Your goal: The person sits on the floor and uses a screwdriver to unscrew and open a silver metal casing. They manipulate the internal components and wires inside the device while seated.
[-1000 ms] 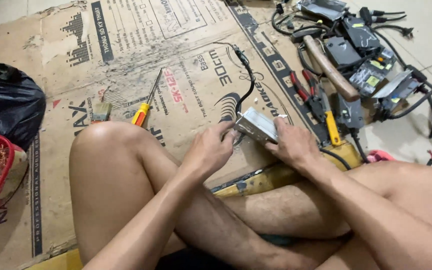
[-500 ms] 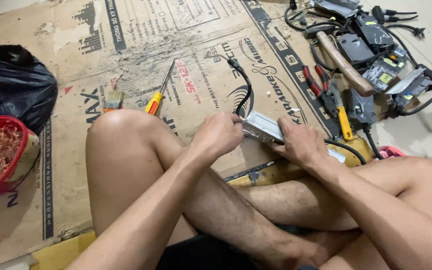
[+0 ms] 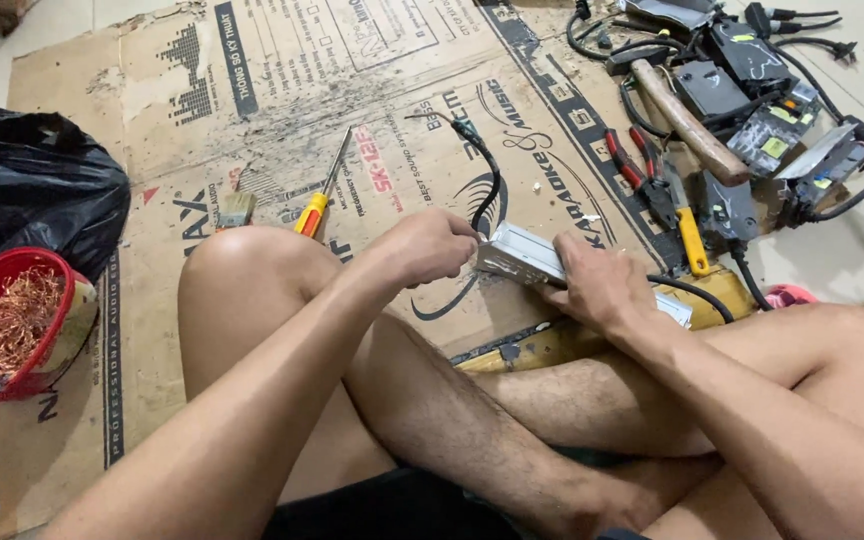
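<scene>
Metal box [image 3: 524,256] sits mid-cardboard [image 3: 282,60], pinned under right hand [image 3: 597,285]; left hand [image 3: 430,245] pinches its black cable [image 3: 487,185] end. Risk: box edge likely sharp, a slipping pull could cut fingers.

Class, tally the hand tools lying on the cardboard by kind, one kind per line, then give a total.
Screwdriver: 1
Small brush: 1
Hammer: 1
Pliers or cutters, red handles: 1
Yellow-handled tool: 1
Total: 5
</scene>
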